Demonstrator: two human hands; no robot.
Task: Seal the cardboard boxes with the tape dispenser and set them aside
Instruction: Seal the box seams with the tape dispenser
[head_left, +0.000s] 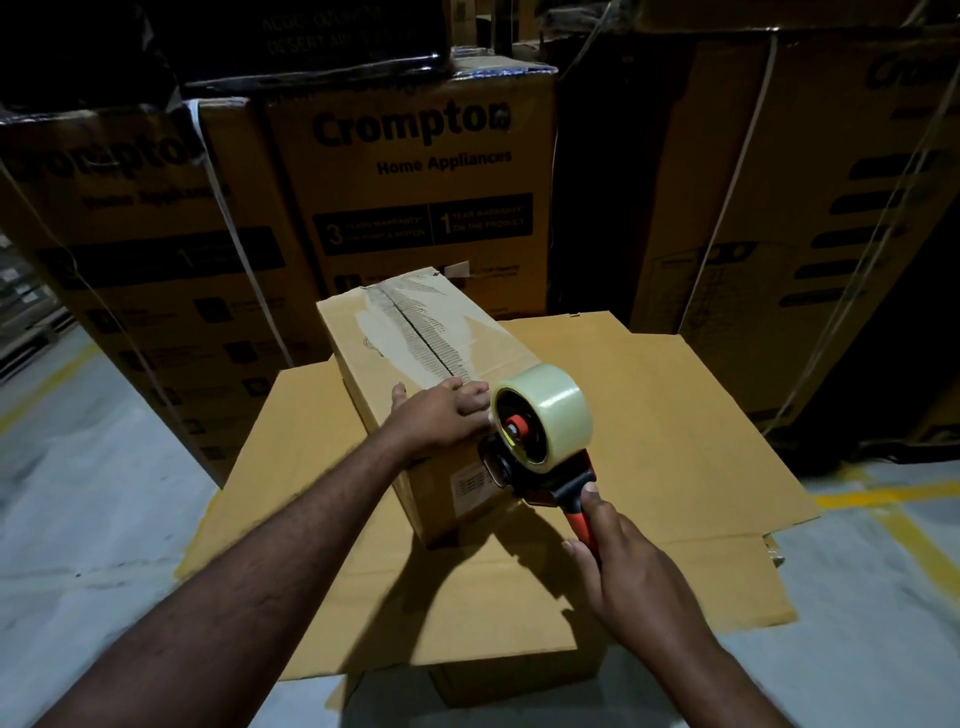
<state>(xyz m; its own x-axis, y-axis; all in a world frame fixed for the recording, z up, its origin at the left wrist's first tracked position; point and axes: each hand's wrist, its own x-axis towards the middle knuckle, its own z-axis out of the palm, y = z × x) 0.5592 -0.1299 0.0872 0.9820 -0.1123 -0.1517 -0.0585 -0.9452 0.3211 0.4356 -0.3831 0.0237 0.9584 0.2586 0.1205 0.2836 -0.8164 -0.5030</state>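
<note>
A long plain cardboard box (415, 358) lies on flattened cardboard, its top flaps closed along a centre seam with torn old tape marks. My left hand (441, 410) presses flat on the near end of the box top, fingers reaching toward the seam. My right hand (623, 566) grips the red and black handle of the tape dispenser (540, 447). Its clear tape roll (545, 415) sits at the box's near top corner, right beside my left fingers.
A large flattened cardboard sheet (649, 415) over a low box serves as the work surface. Tall printed appliance cartons (415, 182) stand behind, more cartons (805, 234) at the right. Grey floor with yellow lines (883, 499) lies on both sides.
</note>
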